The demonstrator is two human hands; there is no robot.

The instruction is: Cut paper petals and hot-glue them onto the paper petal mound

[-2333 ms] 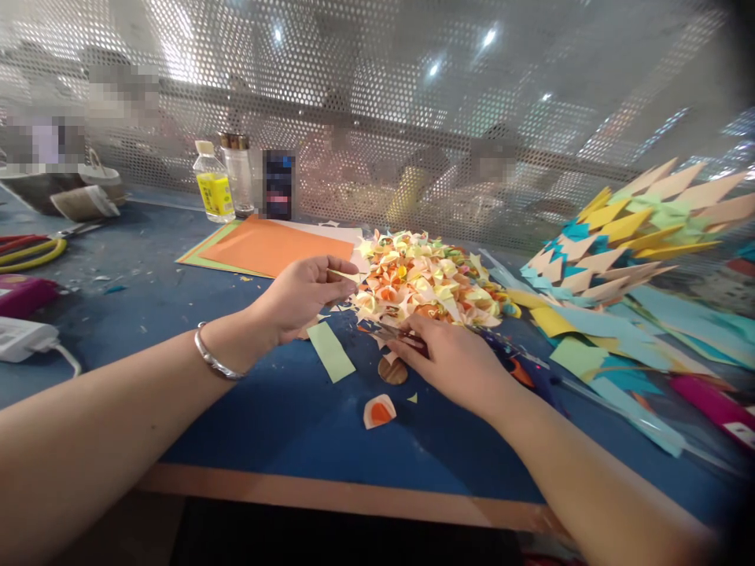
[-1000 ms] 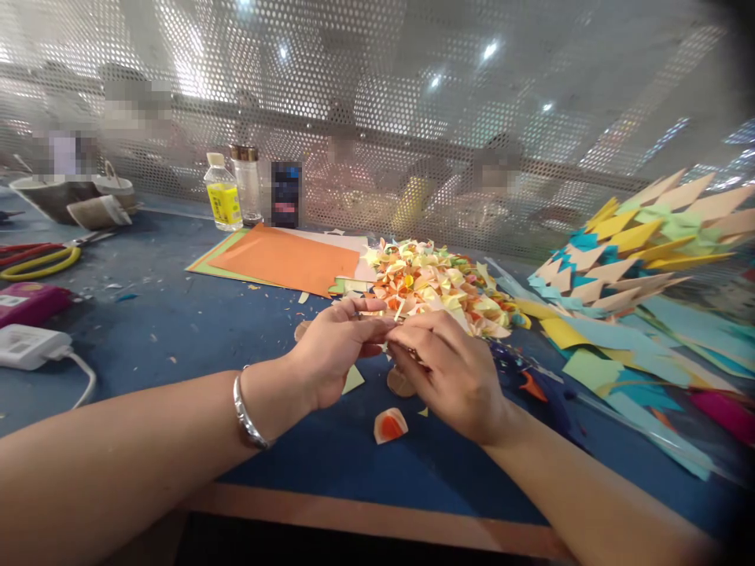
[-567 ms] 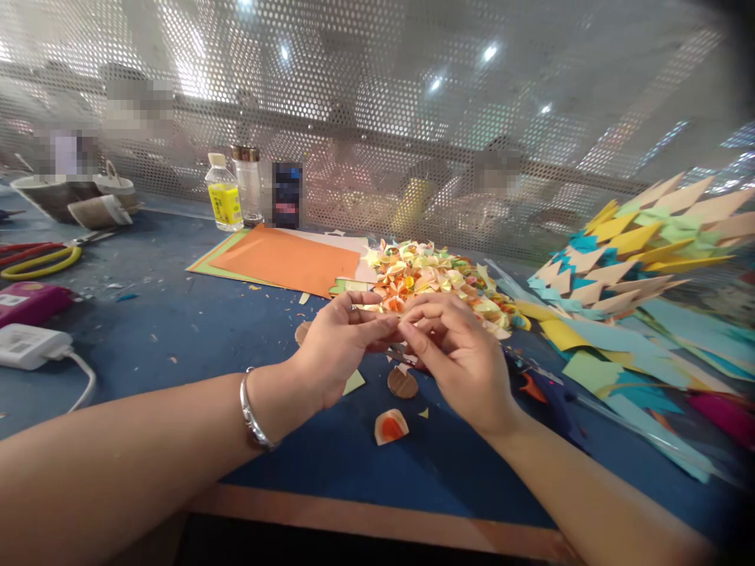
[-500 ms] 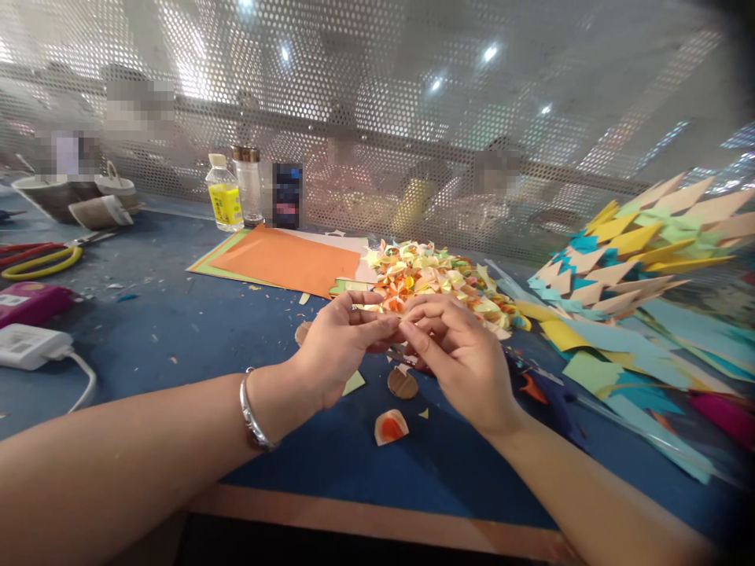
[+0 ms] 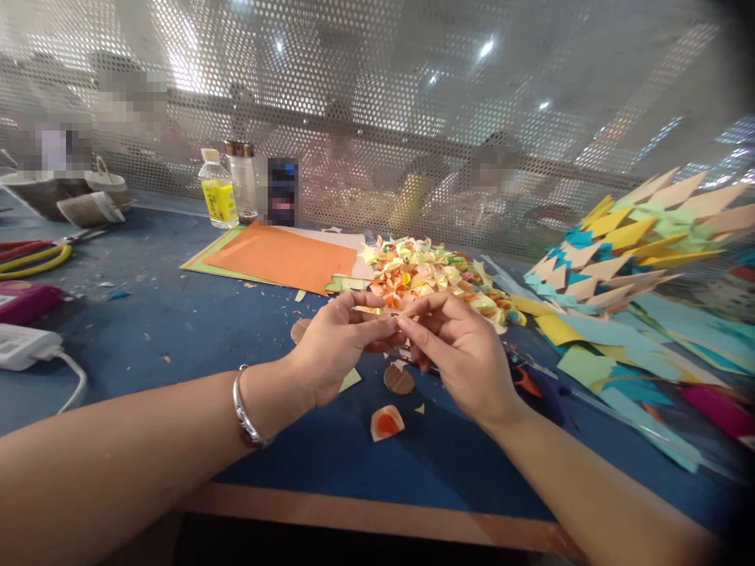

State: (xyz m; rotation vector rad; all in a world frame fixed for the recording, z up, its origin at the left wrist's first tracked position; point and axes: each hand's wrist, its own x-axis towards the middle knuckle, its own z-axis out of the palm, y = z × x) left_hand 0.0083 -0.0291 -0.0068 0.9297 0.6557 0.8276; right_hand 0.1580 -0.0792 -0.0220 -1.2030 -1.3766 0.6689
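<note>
My left hand (image 5: 339, 342) and my right hand (image 5: 465, 358) meet over the near part of the blue table, fingertips pinched together. Between them is a small piece of paper (image 5: 370, 310), of which only a thin yellowish edge shows; the fingers cover the rest. Just beyond lies a heap of small folded paper pieces (image 5: 433, 275) in yellow, orange and cream. Below my fingers rest a round brown disc (image 5: 399, 379) and a cream paper piece with an orange middle (image 5: 387, 424). Partly behind my right hand is a pair of scissors (image 5: 528, 383).
Orange, green and white paper sheets (image 5: 283, 255) lie at the back, near a yellow-labelled bottle (image 5: 219, 200), a glass jar (image 5: 243, 185) and a phone (image 5: 281, 192). Right stands a spiky folded-paper form (image 5: 613, 251) beside paper strips (image 5: 613, 346). Yellow-handled scissors (image 5: 53, 259) and a white charger (image 5: 27, 346) lie left.
The view has shifted slightly, so the table's things sit a little further left and higher. Both hands keep their pinch, and a yellowish paper edge now shows between the fingers.
</note>
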